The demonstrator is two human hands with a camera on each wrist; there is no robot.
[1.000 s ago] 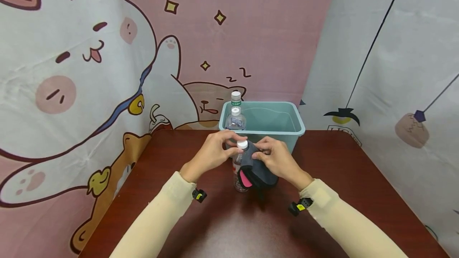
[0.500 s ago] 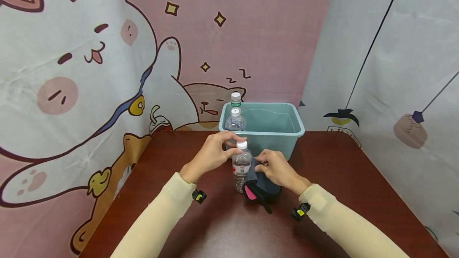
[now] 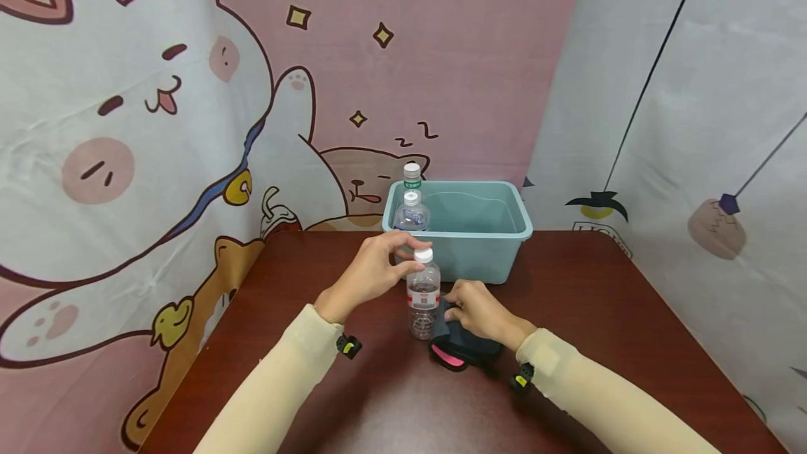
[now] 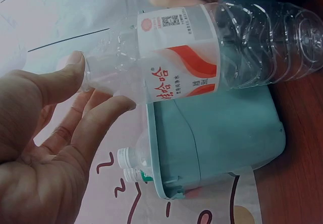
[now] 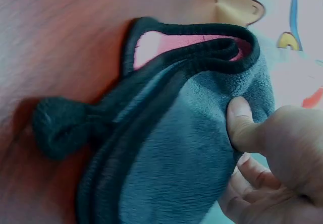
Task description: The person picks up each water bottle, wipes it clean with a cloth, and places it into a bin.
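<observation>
A clear plastic bottle (image 3: 422, 314) with a white cap and a red-and-white label stands upright on the table. My left hand (image 3: 376, 265) pinches it at the cap, thumb on one side and fingers on the other, as the left wrist view also shows (image 4: 65, 113). Just right of the bottle, my right hand (image 3: 480, 310) holds a folded grey cleaning cloth (image 3: 463, 343) between thumb and fingers, low over the tabletop. Close up in the right wrist view, the cloth (image 5: 166, 148) has dark edging, a pink inner side and a dark loop. The fingers behind the cloth are partly hidden.
A light blue plastic bin (image 3: 479, 258) stands behind the bottle at the back of the table (image 3: 315, 370). Inside its left end are two more bottles with white caps, one nearer (image 3: 412, 214) and one farther (image 3: 412, 175). A printed fabric backdrop (image 3: 479, 54) hangs behind.
My right hand has drawn the cloth down the bottle's right side, from near the cap to close to the tabletop, uncovering the label. The left hand has kept its place at the cap.
</observation>
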